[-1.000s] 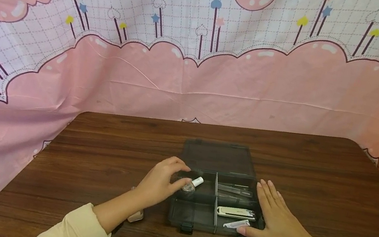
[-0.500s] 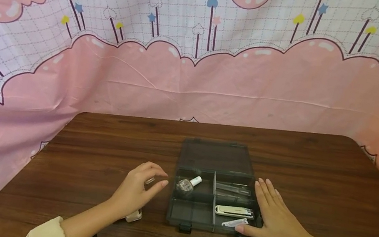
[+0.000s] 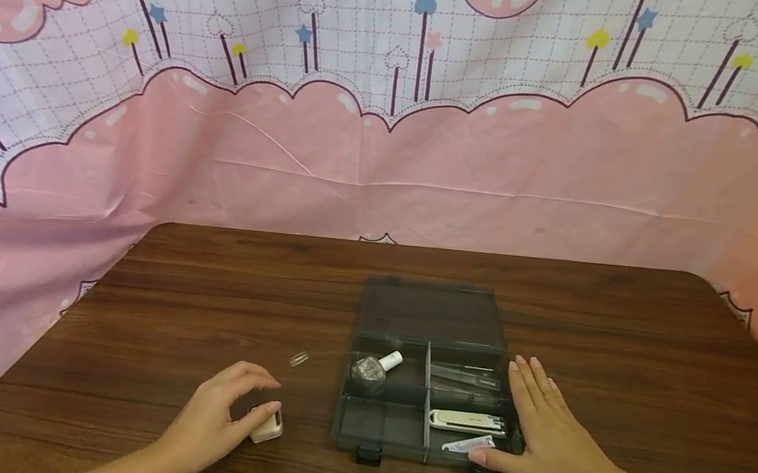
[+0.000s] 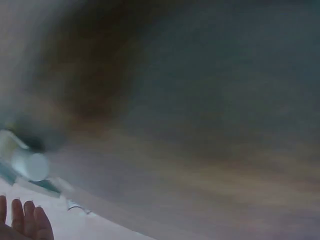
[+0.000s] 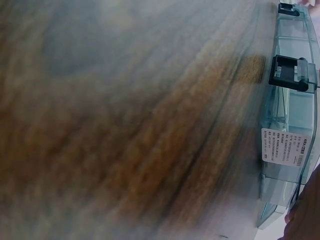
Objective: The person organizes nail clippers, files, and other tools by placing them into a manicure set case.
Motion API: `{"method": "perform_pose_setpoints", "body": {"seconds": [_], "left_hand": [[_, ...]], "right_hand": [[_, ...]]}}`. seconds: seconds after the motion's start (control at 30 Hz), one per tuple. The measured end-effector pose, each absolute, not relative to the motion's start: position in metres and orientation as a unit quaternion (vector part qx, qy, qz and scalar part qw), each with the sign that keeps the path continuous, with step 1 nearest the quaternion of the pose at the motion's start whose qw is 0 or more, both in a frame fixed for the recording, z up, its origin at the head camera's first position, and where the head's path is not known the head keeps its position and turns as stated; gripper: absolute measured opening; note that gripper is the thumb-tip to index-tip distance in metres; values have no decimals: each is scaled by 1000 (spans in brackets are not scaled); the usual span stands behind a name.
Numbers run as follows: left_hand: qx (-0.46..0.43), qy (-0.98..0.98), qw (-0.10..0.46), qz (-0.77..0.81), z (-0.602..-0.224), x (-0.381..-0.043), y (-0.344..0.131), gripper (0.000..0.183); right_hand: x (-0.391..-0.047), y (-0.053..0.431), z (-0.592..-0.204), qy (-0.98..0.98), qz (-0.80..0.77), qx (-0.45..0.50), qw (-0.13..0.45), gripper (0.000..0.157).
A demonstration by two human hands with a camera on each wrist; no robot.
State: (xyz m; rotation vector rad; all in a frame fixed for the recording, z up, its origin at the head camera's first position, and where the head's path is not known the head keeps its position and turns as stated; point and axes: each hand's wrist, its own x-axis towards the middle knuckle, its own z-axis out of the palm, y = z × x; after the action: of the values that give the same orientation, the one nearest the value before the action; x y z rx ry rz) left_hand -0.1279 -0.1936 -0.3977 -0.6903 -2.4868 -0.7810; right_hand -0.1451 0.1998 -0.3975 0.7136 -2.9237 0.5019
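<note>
My left hand is low over the table at the left, fingers loosely curved. Its thumb overlaps a small pale beige item, partly hidden behind the hand. My right hand lies with straight fingers along the right side of a dark translucent compartment box, its thumb at the front corner. In the box's back left compartment a nail polish bottle with a white cap leans. A cream nail clipper and a smaller silvery clipper lie front right. Tweezers-like slim tools lie back right.
The box's lid is folded back flat on the brown wooden table. A small clear piece lies left of the box. A pink patterned curtain hangs behind the table. Latches line the box's front.
My left hand has let go of the nail polish bottle in the back left compartment and moved left and toward me, to the beige item. My right hand stays at the box.
</note>
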Motion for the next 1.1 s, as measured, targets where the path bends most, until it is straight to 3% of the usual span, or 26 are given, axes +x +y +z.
{"method": "perform_pose_setpoints", "body": {"seconds": [0.2,0.47,1.1], "left_hand": [[-224,-908,218,-278,-408,-117,-208,23],[-212,-914,173,-301,-416,-112,-220,24],[-276,-899,219,-261,-428,-110,-243,29]], "right_hand": [[-144,200,-398,-957,171,232,39,110],[-145,200,-398,-957,162,234,46,110],[-146,200,-396,-958,163,234,34,110]]}}
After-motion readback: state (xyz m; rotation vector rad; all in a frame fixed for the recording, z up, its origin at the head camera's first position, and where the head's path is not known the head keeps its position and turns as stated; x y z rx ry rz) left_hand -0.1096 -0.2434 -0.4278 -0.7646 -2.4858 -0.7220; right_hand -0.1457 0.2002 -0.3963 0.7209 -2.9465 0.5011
